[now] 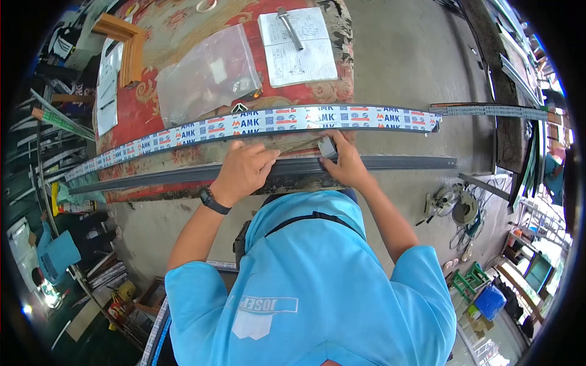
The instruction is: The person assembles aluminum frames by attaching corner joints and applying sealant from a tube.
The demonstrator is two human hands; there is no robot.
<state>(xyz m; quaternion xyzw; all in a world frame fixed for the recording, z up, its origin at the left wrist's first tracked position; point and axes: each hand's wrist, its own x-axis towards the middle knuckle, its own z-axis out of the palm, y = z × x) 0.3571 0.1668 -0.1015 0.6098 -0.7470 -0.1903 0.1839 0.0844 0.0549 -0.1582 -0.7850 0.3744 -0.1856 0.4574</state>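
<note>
My right hand [349,163] pinches a small grey, squared metal piece [328,147] between thumb and fingers, just above a long dark metal profile [397,163]. To its left, my left hand [245,168], with a black watch at the wrist, is closed with curled fingers over the same dark profile. What its fingertips hold, if anything, is too small to make out. Beyond both hands lies a second long profile [268,121], covered in white protective film printed "AMK", running across the table.
On the cloth-covered table [177,21] lie a clear plastic bag [207,73], an open notebook [308,58] with a metal tool [290,29] on it, and a wooden frame corner [130,52]. A circular power saw [455,204] sits on the floor at right. Another person [58,250] is at left.
</note>
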